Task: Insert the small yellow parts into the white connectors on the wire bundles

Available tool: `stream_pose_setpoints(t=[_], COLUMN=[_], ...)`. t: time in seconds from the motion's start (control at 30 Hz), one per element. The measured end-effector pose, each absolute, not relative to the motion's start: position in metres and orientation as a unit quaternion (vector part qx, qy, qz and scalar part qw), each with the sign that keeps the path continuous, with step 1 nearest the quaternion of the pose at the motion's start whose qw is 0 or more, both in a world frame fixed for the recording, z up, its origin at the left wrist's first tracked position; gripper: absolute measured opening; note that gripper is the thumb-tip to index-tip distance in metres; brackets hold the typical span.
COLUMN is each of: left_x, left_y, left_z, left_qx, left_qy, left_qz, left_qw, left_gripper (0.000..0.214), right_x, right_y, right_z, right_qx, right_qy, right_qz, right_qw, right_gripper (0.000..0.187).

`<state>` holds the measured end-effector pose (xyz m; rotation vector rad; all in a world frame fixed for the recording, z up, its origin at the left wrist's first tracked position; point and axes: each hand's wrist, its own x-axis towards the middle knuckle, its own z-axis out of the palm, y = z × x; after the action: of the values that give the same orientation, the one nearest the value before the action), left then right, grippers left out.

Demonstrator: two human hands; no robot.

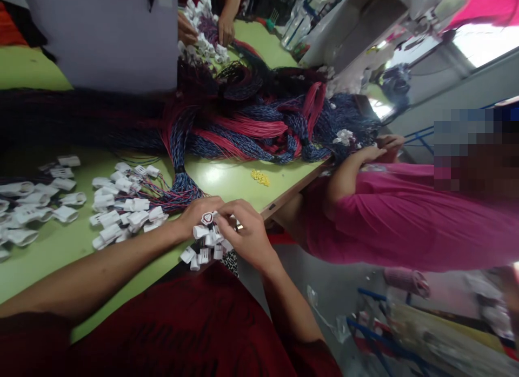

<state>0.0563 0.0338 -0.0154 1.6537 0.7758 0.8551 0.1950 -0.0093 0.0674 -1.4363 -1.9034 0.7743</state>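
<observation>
At the near edge of the green table [227, 180], the left hand [198, 210] and right hand [243, 231] meet over a white plastic connector [207, 218]. Its open end, showing a dark red inner face, points up toward the camera, long axis roughly upright. Both hands' fingers are curled closed, pinching it. More white connectors [203, 250] hang just beneath, wired to a blue-and-red wire bundle [182, 185].

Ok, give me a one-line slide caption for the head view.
Both hands, left hand and right hand, pinch a white connector at the green table edge beside wire bundles.
</observation>
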Motion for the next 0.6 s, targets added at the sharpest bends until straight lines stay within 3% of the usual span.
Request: stream_pose_setpoints(t=[0.17,0.23,0.4,0.53,0.6], left_x=[0.054,0.050,0.047,0.051,0.051], left_y=[0.043,0.048,0.052,0.052,0.053], left_z=[-0.006,0.000,0.013,0.018,0.020], left_qx=[0.549,0.534,0.498,0.391,0.344], left_qy=[0.381,0.409,0.448,0.450,0.428], left_qz=[0.393,0.396,0.421,0.464,0.486], left_qw=[0.631,0.625,0.612,0.655,0.681], left_gripper=[0.010,0.013,0.019,0.029,0.039], right_x=[0.206,0.206,0.191,0.179,0.178], right_y=[-0.008,-0.009,-0.021,-0.029,-0.031], right_z=[0.051,0.041,0.028,0.029,0.029], right_qx=[-0.583,-0.588,-0.612,-0.572,-0.544], right_qy=[-0.566,-0.550,-0.689,-0.800,-0.830], right_qz=[0.328,0.345,0.273,0.146,0.110], right_qw=[0.481,0.483,0.276,0.106,0.061], right_gripper=[0.021,0.031,0.053,0.029,0.027])
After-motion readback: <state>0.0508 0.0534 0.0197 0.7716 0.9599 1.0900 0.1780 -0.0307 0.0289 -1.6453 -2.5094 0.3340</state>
